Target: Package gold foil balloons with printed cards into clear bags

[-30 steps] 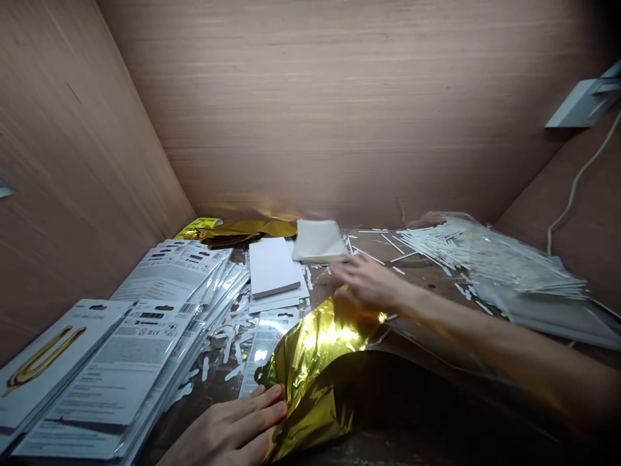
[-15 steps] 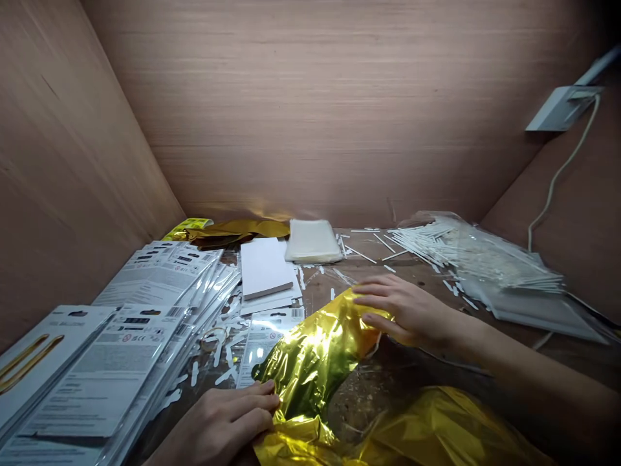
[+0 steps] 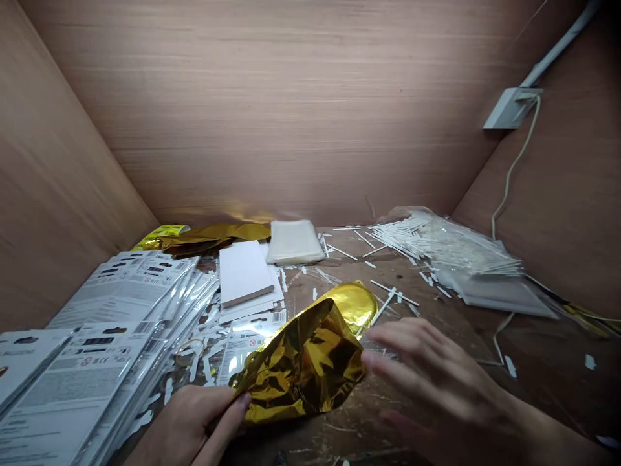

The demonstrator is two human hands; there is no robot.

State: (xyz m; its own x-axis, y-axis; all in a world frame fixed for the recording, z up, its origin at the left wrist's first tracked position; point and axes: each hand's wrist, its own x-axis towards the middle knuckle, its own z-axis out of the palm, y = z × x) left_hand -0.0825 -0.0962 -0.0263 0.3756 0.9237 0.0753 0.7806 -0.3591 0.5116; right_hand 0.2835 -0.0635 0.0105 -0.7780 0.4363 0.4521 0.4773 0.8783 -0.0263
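A gold foil balloon (image 3: 301,362), flat and creased, lies folded across the middle of the table. Its left end is pinched between the thumb and fingers of my left hand (image 3: 198,421). My right hand (image 3: 436,375), somewhat blurred, is beside the balloon's right edge with its fingers apart; whether a fingertip touches the foil I cannot tell. A rounded gold end (image 3: 356,304) lies flat behind the fold. Under the balloon's left side is a printed card package (image 3: 252,333), partly covered.
Stacked clear-fronted card packages (image 3: 111,349) fill the left side. Behind stand white cards (image 3: 245,272), a pile of clear bags (image 3: 295,241) and more folded gold foil (image 3: 218,234). White sticks (image 3: 412,236) in plastic lie at the right, near a cabled wall box (image 3: 509,109). White scraps litter the table.
The balloon's near part has been folded over to the back and right. My right hand has come off the foil and moved nearer; my left hand now pinches its left end. The view has shifted right.
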